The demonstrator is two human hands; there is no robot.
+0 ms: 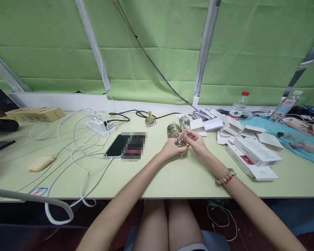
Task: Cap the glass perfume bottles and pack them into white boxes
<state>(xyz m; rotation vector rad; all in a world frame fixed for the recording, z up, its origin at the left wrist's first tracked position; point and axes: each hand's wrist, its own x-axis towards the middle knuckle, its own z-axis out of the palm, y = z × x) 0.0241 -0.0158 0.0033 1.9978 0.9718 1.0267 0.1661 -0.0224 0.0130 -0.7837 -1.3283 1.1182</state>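
Above the tabletop [151, 181], I see the right hand [196, 141] pinching a silver cap [182, 136] near glass bottles [173, 130]; the left hand [172, 147] curls at the cap's lower end, exact grip unclear.

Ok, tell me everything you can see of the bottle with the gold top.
The bottle has a squat, rounded body that looks like clear glass, and a shiny gold top. It appears to stand upright near the back of the table, left of the left hand and right hand, neither touching it. A black cord runs behind it; I cannot tell whether they touch.
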